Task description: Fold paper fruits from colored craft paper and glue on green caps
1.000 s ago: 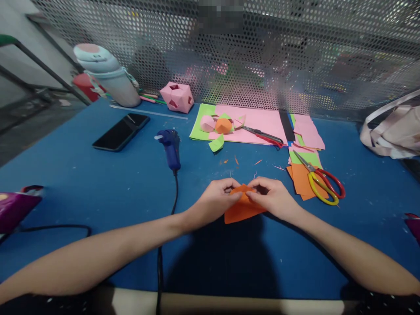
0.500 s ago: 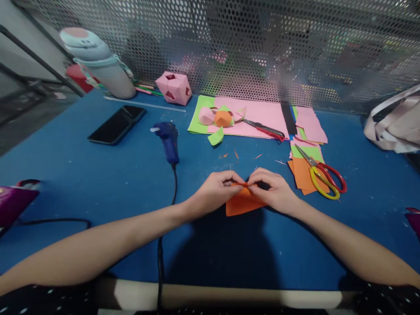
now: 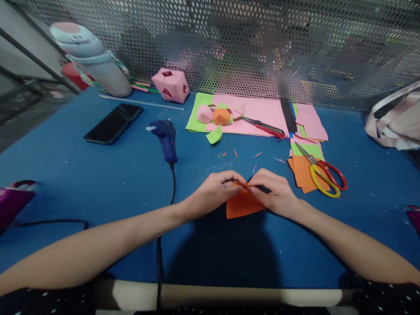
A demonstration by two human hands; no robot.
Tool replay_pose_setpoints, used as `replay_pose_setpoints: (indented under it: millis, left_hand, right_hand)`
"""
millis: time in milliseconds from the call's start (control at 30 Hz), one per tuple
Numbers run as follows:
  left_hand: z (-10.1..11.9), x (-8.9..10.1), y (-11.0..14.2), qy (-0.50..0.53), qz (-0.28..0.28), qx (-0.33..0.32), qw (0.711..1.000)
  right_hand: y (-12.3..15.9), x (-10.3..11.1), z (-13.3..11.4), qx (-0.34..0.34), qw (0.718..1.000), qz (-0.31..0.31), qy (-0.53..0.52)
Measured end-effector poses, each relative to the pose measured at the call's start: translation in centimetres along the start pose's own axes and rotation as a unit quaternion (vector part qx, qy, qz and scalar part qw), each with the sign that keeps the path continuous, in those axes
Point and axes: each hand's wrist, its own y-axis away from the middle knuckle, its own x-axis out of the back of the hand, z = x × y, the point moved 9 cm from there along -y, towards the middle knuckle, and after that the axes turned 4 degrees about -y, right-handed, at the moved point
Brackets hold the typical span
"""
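Observation:
A sheet of orange paper point(image 3: 243, 204) is held just above the blue table, its far edge folded over into a narrow strip. My left hand point(image 3: 218, 191) pinches that edge from the left between thumb and fingers. From the right, my right hand point(image 3: 271, 189) grips the same edge, its fingertips almost meeting the left ones. The fingers partly hide the fold. Beyond the hands lie small paper scraps point(image 3: 235, 152). To the right, scissors point(image 3: 323, 174) with red and yellow handles rest on cut orange and green paper pieces point(image 3: 300, 169).
A blue glue gun point(image 3: 166, 142) with a trailing cord lies left of the hands. Farther back are a phone point(image 3: 114, 124), a bottle point(image 3: 98, 61), a pink paper polyhedron point(image 3: 171, 85), pink sheets point(image 3: 262, 107) bearing a cutter point(image 3: 263, 127), and a pale bag point(image 3: 395, 116). Perforated metal point(image 3: 236, 48) borders the back.
Both hands keep pinching the orange paper's far edge, with the fingers shifted slightly along the fold. The camera view has moved a little; the table items stay in place.

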Motion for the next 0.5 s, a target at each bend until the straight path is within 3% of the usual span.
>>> replay_pose_setpoints:
  millis: [200, 500]
  left_hand:
    - [-0.25, -0.04, 0.28, -0.02, 0.0, 0.026, 0.999]
    - [-0.12, -0.36, 0.3, 0.045, -0.015, 0.033, 0.998]
  right_hand:
    - [0.26, -0.2, -0.41, 0.039, 0.999, -0.011, 0.03]
    - [0.54, -0.76, -0.71, 0.078, 0.987, -0.098, 0.105]
